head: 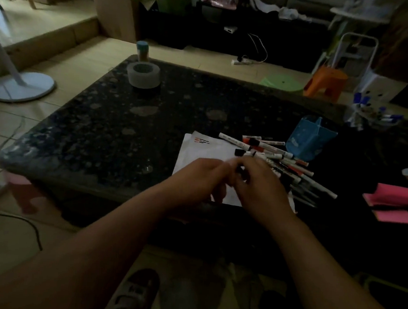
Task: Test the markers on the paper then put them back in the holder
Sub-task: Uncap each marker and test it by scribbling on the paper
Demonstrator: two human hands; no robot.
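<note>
2 hands (197, 178) (262, 186) — w/ 1 marker (240, 169)

We see a dim room. Most of the light comes from ten o'clock, where the floor (49, 37) looks pale and bright. The table (127, 125) is dark, with a few soft shiny spots near its middle. Toward three and five o'clock things sink into black. The paper (198, 151) is the brightest thing near us. The left hand (196, 175) and right hand (261, 185) are blurry at the fingers, so we cannot tell what they hold. At nine o'clock the white pole (4, 63) looks smeared and leans.
</note>
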